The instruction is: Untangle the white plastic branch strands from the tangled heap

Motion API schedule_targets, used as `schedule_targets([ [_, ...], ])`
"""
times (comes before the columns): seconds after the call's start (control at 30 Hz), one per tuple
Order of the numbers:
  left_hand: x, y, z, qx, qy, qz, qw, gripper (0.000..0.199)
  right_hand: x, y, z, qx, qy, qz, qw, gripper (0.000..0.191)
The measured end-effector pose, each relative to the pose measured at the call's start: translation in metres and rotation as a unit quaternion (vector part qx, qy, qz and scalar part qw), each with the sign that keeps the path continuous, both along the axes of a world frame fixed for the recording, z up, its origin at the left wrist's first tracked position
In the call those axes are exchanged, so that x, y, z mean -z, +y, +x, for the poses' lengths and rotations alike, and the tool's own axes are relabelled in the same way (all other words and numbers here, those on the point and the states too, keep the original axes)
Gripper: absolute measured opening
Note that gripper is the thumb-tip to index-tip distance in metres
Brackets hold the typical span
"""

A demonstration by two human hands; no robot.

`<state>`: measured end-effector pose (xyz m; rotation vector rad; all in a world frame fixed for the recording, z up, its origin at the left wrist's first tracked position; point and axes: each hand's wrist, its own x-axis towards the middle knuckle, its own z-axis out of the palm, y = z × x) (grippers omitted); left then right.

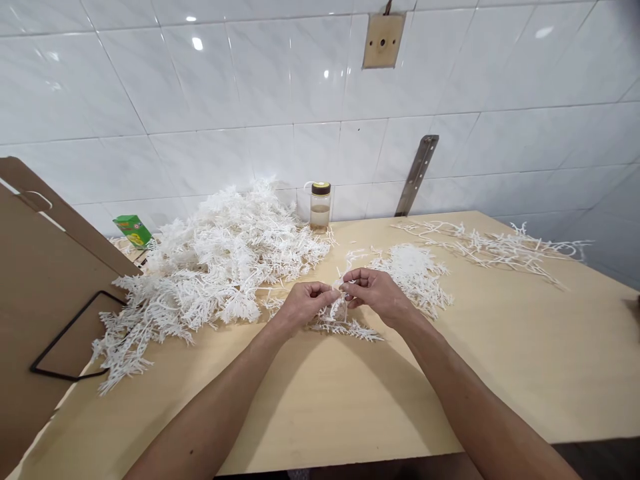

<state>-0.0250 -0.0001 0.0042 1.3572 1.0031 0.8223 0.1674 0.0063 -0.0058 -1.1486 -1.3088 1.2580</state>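
Observation:
Above the middle of the table, my left hand [307, 304] and my right hand [373, 293] come close together. Both pinch a white plastic foliage sprig [340, 310] between thumb and fingers; the exact grip points are partly hidden. Below the fingers, more white sprig pieces [353, 329] lie on the wood-coloured table [320, 413]. Just beyond my right hand spreads a small heap of short white sprigs [415, 273]. A large mound of white branching foliage [235, 247] rises to the left of my left hand.
Bare white stems [490, 247] lie at the right. A lidded bottle [320, 207] with liquid stands by the tiled wall [260, 87], and a green box [133, 231] at the back left. A cardboard panel [45, 300] and a black wire frame [55, 347] border the left side.

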Motion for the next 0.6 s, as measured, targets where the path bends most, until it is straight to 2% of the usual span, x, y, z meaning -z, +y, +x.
schedule_targets([
  [0.1,0.002,0.003,-0.006,0.054,0.016,-0.024,0.998,0.038,0.001,0.001,-0.001,0.020,0.012,0.020,1.000,0.037],
  [0.2,0.004,0.005,-0.008,0.078,0.002,-0.038,0.996,0.034,0.004,0.002,-0.003,0.030,0.007,0.021,0.999,0.039],
  [0.33,0.004,0.007,-0.007,0.053,-0.038,-0.075,0.995,0.036,0.004,0.003,-0.005,0.065,0.022,0.029,0.997,0.041],
  [0.43,0.004,0.007,-0.005,0.040,-0.079,-0.111,0.990,0.036,-0.002,0.000,-0.003,0.083,0.077,0.044,0.993,0.038],
  [0.5,0.003,0.007,-0.004,0.027,-0.104,-0.127,0.986,0.034,-0.006,-0.003,-0.001,0.104,0.072,0.072,0.989,0.036],
  [0.53,0.003,0.007,-0.003,0.017,-0.113,-0.132,0.985,0.033,-0.007,-0.005,0.001,0.102,0.049,0.089,0.990,0.035],
  [0.6,0.004,0.008,-0.003,-0.004,-0.130,-0.137,0.982,0.032,-0.008,-0.009,0.002,0.047,-0.020,0.107,0.993,0.034],
])
